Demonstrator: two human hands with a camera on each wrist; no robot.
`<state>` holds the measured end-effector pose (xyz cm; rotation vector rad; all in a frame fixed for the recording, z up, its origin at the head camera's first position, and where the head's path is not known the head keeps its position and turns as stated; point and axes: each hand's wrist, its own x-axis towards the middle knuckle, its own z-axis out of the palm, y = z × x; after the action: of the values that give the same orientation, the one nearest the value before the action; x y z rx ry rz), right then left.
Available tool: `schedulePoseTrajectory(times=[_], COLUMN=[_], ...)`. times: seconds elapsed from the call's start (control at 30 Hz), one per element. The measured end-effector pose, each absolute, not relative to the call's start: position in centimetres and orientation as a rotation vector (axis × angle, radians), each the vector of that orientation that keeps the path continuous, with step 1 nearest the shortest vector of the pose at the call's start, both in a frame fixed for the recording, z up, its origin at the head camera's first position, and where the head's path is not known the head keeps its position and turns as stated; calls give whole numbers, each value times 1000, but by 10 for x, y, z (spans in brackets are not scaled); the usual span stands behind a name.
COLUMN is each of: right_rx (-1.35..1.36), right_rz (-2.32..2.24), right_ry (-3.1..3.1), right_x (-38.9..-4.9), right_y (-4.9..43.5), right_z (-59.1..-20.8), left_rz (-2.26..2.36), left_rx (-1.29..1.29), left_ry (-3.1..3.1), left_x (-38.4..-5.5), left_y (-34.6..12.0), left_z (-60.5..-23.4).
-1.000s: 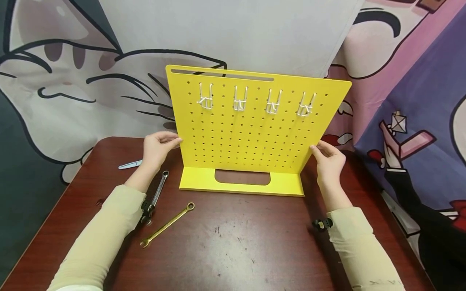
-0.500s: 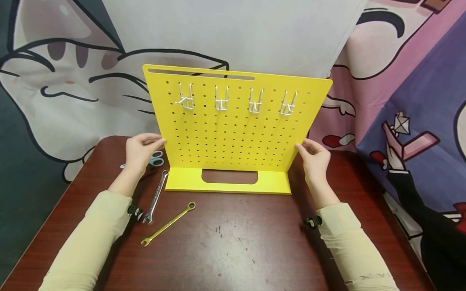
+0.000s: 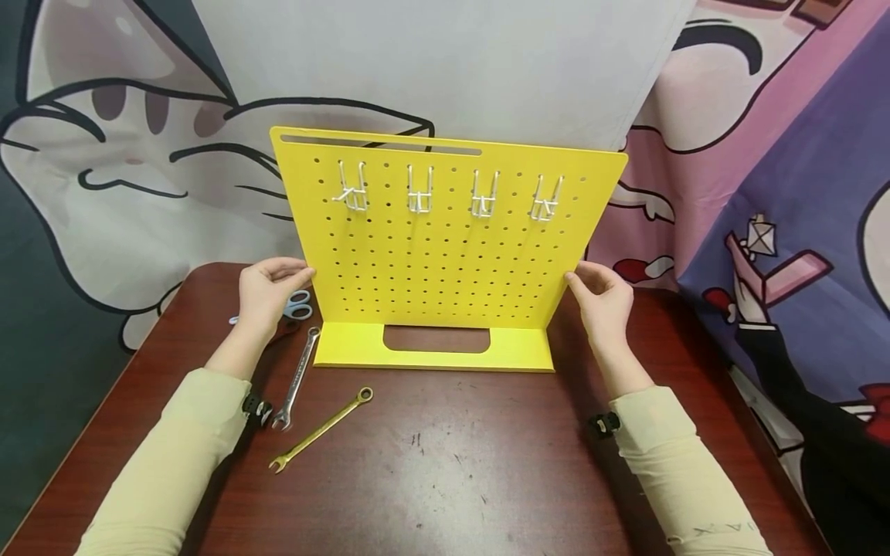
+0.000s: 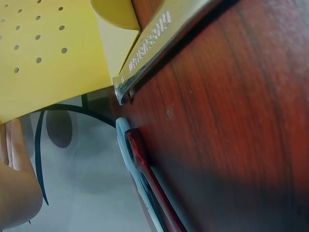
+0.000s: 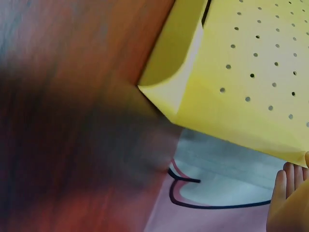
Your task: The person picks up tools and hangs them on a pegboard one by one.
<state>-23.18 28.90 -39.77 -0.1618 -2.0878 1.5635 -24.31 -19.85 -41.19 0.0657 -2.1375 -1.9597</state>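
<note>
A yellow pegboard (image 3: 445, 259) stands on its flat foot on the table, leaning slightly back. Four-sided contact is not visible, but both hands are at its side edges. My left hand (image 3: 266, 292) pinches the left edge between thumb and fingers, low on the panel. Opposite it, my right hand (image 3: 603, 303) pinches the right edge; in the right wrist view its fingers (image 5: 290, 180) reach behind the panel. Several white wire hooks (image 3: 419, 202) hang in a row near the board's top.
Left of the board lie blue-handled scissors (image 3: 299, 312), partly hidden by the left arm, and a silver wrench (image 3: 297, 380). A gold wrench (image 3: 321, 430) lies in front on the dark red table (image 3: 473, 463). A printed cloth backdrop (image 3: 487, 69) rises behind.
Both hands have shifted the pegboard to the left, mostly in the first half second; since then it has barely moved. The scissors' handles have come into view beside the left hand.
</note>
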Motion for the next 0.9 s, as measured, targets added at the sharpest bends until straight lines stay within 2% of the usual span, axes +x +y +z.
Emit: schedulePoseTrajectory(times=[0.27, 0.63, 0.9], right_rx=[-21, 29, 215], right_rz=[1462, 1151, 967], right_ry=[-2008, -1943, -1923], right_x=[-234, -245, -250], right_y=[298, 296, 289], right_z=[-368, -301, -262], left_rz=[-1959, -2009, -2006], left_rx=[97, 75, 48], left_ry=[-2133, -2079, -2081], left_x=[-242, -242, -242], left_y=[-197, -197, -197], left_z=[-414, -416, -416])
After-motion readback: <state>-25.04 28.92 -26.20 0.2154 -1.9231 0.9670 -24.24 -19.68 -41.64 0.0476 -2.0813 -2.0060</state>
